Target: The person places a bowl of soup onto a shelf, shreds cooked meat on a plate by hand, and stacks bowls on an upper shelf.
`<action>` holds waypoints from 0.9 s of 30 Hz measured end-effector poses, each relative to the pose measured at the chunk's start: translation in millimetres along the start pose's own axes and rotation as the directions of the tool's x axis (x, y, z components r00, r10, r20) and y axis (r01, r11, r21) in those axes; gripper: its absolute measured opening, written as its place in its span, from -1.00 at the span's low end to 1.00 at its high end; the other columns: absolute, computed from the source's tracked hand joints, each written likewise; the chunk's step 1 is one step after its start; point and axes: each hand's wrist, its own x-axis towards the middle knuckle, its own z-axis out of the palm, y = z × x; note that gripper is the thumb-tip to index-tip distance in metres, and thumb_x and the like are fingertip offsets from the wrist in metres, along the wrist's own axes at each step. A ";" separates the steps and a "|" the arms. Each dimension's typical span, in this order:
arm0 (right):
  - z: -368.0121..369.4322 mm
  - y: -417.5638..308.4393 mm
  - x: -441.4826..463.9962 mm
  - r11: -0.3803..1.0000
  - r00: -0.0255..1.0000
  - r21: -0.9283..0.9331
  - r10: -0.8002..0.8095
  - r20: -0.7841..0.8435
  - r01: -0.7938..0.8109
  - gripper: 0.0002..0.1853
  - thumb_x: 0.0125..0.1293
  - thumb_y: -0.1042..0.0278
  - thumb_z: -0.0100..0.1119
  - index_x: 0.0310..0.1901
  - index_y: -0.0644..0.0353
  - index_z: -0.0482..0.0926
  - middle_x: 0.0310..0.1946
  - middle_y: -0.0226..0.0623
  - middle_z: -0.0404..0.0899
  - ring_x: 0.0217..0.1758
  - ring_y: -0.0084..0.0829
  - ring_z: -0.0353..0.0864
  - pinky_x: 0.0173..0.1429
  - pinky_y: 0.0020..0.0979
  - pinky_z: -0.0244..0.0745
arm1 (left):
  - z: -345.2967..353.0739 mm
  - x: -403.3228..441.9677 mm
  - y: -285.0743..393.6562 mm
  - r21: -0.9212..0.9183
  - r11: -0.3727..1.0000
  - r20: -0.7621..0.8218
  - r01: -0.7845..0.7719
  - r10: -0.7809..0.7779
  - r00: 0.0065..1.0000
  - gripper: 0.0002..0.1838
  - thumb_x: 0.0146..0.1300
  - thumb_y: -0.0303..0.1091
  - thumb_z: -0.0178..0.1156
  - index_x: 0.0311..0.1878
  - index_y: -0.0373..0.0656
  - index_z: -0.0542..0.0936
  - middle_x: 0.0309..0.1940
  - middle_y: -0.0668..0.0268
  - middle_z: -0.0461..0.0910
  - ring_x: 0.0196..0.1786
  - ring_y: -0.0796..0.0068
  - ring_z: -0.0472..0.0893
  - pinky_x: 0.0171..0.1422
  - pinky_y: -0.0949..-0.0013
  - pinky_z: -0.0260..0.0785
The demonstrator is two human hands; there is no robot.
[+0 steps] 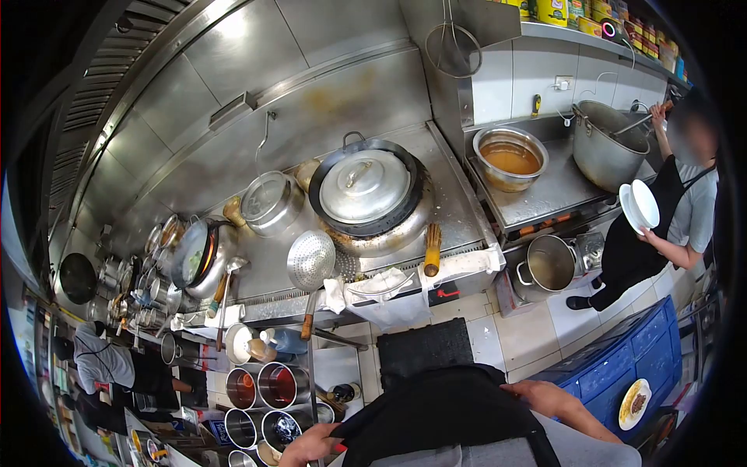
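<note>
My left hand (310, 445) is closed at one edge of the black apron (436, 412) on my body, its fingertips partly hidden by the cloth. A small red patch shows beside it. On the other side, my right hand (548, 398) has its fingers pinched on the apron's opposite edge. Steel pots of red sauce (278, 384) stand close to my left hand. Nearest to my right hand is a blue chest (622, 350) with a white plate (635, 405) of brown food on it.
Ahead, a lidded wok (366, 187) sits on the stove, with a perforated skimmer (311, 261) and a brush (433, 251) at its front. A co-worker (646, 210) at the right holds white dishes (640, 205) and a large pot's handle. Another person (117, 362) stands far left. A black mat (424, 350) covers the floor.
</note>
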 end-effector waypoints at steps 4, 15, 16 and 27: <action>9.0 14.8 -7.3 0.992 0.984 0.049 0.125 -0.125 -0.120 -0.64 0.19 0.32 0.16 0.05 0.12 0.57 -0.17 -0.14 0.65 -0.05 -0.04 0.64 0.03 -0.12 0.56 | -12.6 24.3 3.1 -0.078 0.923 -0.293 -0.378 0.341 0.893 -0.69 0.30 -0.39 0.14 0.05 -0.35 0.57 -0.27 0.12 0.66 -0.17 0.38 0.65 -0.03 0.36 0.48; -7.5 7.7 -42.0 0.981 0.873 0.114 -0.082 -0.480 0.154 -0.82 0.20 0.33 0.14 -0.40 0.29 0.48 -0.47 -0.04 0.49 -0.35 0.06 0.52 -0.26 -0.10 0.43 | -34.9 35.8 90.8 -0.013 0.855 0.011 -0.519 0.519 0.855 -0.65 0.16 -0.53 0.35 0.03 -0.24 0.58 -0.11 0.30 0.64 -0.02 0.49 0.63 0.15 0.39 0.46; -17.6 -2.2 -48.4 0.957 0.843 0.232 -0.023 -0.537 0.174 -0.79 0.21 0.35 0.14 -0.45 0.31 0.43 -0.54 -0.04 0.43 -0.42 0.05 0.47 -0.31 -0.12 0.38 | -37.3 38.3 93.0 -0.014 0.852 0.021 -0.524 0.524 0.851 -0.65 0.16 -0.53 0.35 0.03 -0.24 0.58 -0.11 0.30 0.64 -0.02 0.49 0.63 0.15 0.39 0.46; -47.5 -37.8 -42.3 0.801 0.598 0.226 -0.195 -0.778 0.555 -0.74 0.18 0.39 0.14 -0.57 0.32 0.38 -0.63 -0.17 0.39 -0.58 -0.13 0.41 -0.43 -0.23 0.32 | -53.8 44.4 112.4 -0.070 0.818 0.261 -0.571 0.567 0.781 -0.46 0.03 -0.60 0.28 0.17 -0.18 0.54 0.07 0.25 0.59 0.14 0.41 0.58 0.30 0.34 0.38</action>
